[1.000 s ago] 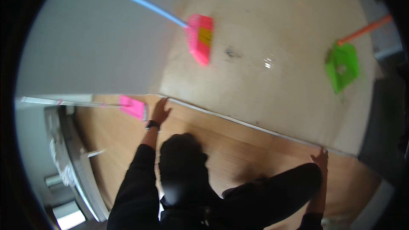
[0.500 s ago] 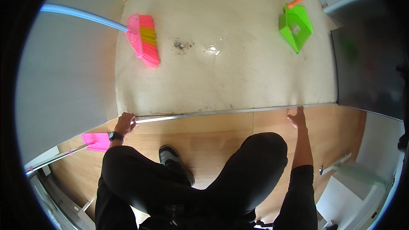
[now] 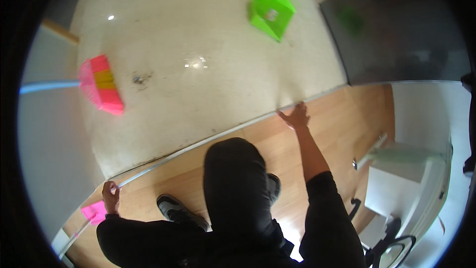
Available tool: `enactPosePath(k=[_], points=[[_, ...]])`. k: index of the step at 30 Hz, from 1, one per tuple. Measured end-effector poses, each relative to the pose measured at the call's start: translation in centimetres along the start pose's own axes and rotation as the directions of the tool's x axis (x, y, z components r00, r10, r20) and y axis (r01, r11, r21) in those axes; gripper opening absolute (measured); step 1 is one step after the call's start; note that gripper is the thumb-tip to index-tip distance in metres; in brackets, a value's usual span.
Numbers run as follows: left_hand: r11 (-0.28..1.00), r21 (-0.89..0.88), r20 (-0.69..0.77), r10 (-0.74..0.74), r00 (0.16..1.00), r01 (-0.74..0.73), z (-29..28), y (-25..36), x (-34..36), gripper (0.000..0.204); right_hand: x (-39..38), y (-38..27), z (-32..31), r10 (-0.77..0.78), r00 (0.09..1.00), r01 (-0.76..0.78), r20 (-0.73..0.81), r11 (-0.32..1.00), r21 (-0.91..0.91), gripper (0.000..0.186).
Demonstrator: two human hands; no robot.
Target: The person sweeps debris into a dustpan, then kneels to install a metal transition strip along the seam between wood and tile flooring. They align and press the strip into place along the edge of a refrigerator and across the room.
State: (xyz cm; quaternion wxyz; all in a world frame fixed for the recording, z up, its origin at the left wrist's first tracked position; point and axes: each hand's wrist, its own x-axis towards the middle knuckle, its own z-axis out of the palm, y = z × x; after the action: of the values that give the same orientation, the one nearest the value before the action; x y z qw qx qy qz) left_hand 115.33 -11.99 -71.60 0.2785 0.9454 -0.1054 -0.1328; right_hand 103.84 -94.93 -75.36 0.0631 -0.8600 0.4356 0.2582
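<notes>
Down on the floor, along the seam between pale floor on the far side and wooden floor on the near side, a long thin metal strip. Pinched at its left end by the left hand, just near of a dark gap; farther right, apparently touched by the open, spread right hand. Probably best to move the pinched end slowly and low, steadying with the right, to avoid kinks.

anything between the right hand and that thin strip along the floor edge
Nothing visible: the right hand has its fingertips right at the strip. The pink broom and green dustpan are farther off, on the pale floor.
</notes>
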Motion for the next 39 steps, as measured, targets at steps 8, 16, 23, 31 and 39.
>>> enactPosePath(k=[8,16,23,31,39], points=[[0.999,0.040,0.002,-0.020,1.000,0.020,-0.2,0.1,1.7,0.017,-2.4,-2.6,-1.1,0.020,0.998,-0.020,0.054,1.000,0.001,0.126],[0.997,0.072,-0.078,-0.026,0.997,0.032,1.5,-0.8,0.6,0.025,-3.5,-4.8,-0.1,0.017,1.000,-0.016,0.016,0.998,-0.055,0.129],[0.994,0.097,-0.100,-0.048,0.994,0.058,1.3,1.4,1.3,0.023,-5.9,-8.8,-0.6,-0.002,0.996,0.007,0.089,0.999,-0.054,0.137],[0.987,0.143,-0.013,-0.069,0.998,0.070,3.4,5.3,1.4,0.038,-8.8,-12.7,1.4,-0.001,0.994,0.018,0.113,0.988,-0.153,0.149],[0.844,-0.032,0.364,0.509,0.780,-0.536,11.6,18.8,4.7,0.073,-8.9,-14.1,1.0,0.051,0.971,-0.023,0.232,0.993,-0.119,0.151]])
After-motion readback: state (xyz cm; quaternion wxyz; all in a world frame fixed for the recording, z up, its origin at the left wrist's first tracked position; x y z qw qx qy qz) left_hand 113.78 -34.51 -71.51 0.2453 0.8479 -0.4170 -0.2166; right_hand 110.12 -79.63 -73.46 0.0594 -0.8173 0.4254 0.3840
